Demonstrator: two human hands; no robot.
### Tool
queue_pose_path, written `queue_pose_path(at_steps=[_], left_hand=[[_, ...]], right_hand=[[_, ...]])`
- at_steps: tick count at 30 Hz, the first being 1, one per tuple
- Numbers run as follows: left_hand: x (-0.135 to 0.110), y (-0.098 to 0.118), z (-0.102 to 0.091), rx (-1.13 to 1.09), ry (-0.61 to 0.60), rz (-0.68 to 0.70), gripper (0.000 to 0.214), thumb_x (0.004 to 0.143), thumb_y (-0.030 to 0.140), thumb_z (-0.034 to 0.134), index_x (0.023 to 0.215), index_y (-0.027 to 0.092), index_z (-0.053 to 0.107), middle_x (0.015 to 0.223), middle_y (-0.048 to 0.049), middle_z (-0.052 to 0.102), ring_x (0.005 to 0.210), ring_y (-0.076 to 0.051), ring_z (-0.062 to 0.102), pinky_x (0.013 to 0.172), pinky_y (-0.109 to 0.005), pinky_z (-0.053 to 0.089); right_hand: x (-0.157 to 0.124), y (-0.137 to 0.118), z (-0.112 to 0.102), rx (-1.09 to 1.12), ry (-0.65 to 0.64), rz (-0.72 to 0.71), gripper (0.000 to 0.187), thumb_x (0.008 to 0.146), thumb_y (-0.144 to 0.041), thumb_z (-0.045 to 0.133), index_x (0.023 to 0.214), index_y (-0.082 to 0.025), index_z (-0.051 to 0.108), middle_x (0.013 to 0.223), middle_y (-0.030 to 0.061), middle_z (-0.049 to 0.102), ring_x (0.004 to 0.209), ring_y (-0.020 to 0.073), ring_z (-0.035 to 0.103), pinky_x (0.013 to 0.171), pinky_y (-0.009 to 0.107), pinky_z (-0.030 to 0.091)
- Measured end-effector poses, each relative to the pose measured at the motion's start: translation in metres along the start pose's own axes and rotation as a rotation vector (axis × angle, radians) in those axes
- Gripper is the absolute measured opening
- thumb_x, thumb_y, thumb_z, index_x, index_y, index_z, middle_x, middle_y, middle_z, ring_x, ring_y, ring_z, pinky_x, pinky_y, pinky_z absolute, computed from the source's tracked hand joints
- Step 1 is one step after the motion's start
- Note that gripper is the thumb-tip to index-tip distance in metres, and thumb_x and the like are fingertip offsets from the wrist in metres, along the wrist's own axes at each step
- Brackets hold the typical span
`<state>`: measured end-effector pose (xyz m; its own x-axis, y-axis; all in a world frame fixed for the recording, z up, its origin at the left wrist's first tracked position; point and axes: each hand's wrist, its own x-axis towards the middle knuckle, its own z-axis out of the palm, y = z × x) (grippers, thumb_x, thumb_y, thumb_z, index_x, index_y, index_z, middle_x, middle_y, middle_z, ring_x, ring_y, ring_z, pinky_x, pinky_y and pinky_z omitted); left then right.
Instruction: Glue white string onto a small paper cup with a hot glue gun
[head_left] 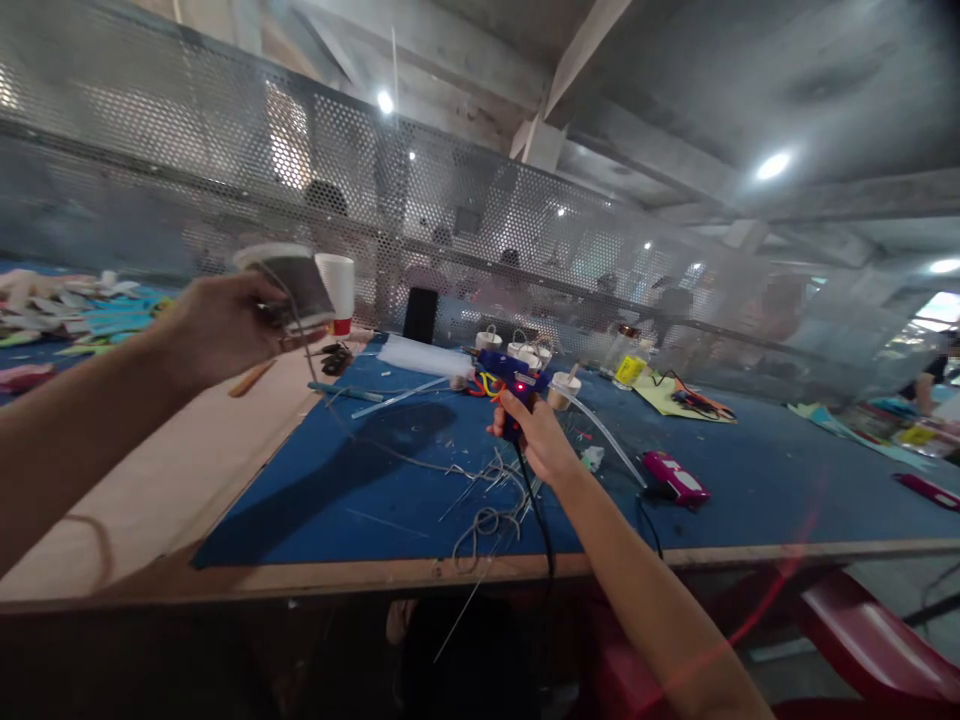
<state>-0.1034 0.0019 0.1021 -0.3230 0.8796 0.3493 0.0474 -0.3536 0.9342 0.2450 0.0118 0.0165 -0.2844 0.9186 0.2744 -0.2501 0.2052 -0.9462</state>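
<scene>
My left hand (225, 325) is raised at the left and closed on a tilted, blurred cup (306, 285) with a pale rim and dark grey side. From it a thin grey cord (409, 459) runs down to a loose tangle on the blue mat (330, 510). My right hand (536, 435) is wrapped round the handle of a blue glue gun (504, 368), whose red light is lit. The gun's nozzle points left, apart from the cup. Its black cable (534, 505) hangs over the table's front edge. Clear glue sticks (607, 425) lie nearby.
Small white cups with cord loops (525, 350) stand behind the gun. A white cup stack (337, 290), a black phone (420, 315), a glass jar (619, 350) and a purple device (675, 478) are around. Perforated metal panels (465, 215) close the back. A red stool (877, 640) stands front right.
</scene>
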Motion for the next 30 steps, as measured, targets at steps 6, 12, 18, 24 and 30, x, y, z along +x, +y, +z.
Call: queue_pose_path(at_steps=[6,12,18,24,30], left_hand=[[-0.029,-0.037,0.04,-0.358,-0.391,-0.389,0.051,0.078,0.017,0.067,0.129,0.016,0.06,0.103,-0.004,0.074,0.085,-0.018,0.067,0.078,-0.033,0.057],[-0.048,-0.059,0.081,-0.507,-0.603,-0.594,0.032,0.083,0.025,0.063,0.113,0.015,0.068,0.104,-0.0087,0.076,0.092,-0.023,0.07,0.079,-0.034,0.057],[-0.053,-0.075,0.087,-0.56,-0.647,-0.627,0.032,0.082,0.03,0.062,0.109,0.015,0.07,0.104,-0.0136,0.075,0.09,-0.026,0.072,0.075,-0.034,0.056],[-0.054,-0.073,0.083,-0.499,-0.63,-0.625,0.033,0.083,0.033,0.06,0.11,0.016,0.07,0.107,-0.0142,0.074,0.091,-0.027,0.072,0.073,-0.034,0.056],[-0.055,-0.075,0.081,-0.569,-0.64,-0.648,0.035,0.082,0.032,0.062,0.112,0.016,0.071,0.106,-0.0148,0.075,0.09,-0.027,0.071,0.071,-0.033,0.056]], right_hand=[[0.005,-0.009,0.01,-0.029,-0.067,-0.033,0.037,0.082,-0.052,0.073,0.098,-0.019,0.066,0.058,-0.0081,0.046,0.051,0.0076,0.04,0.064,0.025,0.049],[0.011,-0.014,0.016,-0.035,-0.121,-0.054,0.035,0.084,-0.053,0.071,0.084,-0.019,0.062,0.058,-0.0084,0.042,0.05,0.0076,0.037,0.065,0.026,0.048],[0.009,-0.007,0.015,-0.068,-0.124,-0.057,0.033,0.087,-0.051,0.069,0.091,-0.018,0.064,0.058,-0.0082,0.043,0.05,0.0076,0.038,0.063,0.026,0.048],[0.006,-0.007,0.012,-0.167,-0.08,-0.099,0.035,0.086,-0.052,0.069,0.095,-0.018,0.067,0.057,-0.0071,0.045,0.05,0.0087,0.041,0.063,0.028,0.049],[0.004,-0.006,0.011,-0.26,-0.065,-0.096,0.036,0.085,-0.051,0.07,0.099,-0.018,0.069,0.056,-0.0062,0.049,0.05,0.01,0.044,0.062,0.028,0.049]])
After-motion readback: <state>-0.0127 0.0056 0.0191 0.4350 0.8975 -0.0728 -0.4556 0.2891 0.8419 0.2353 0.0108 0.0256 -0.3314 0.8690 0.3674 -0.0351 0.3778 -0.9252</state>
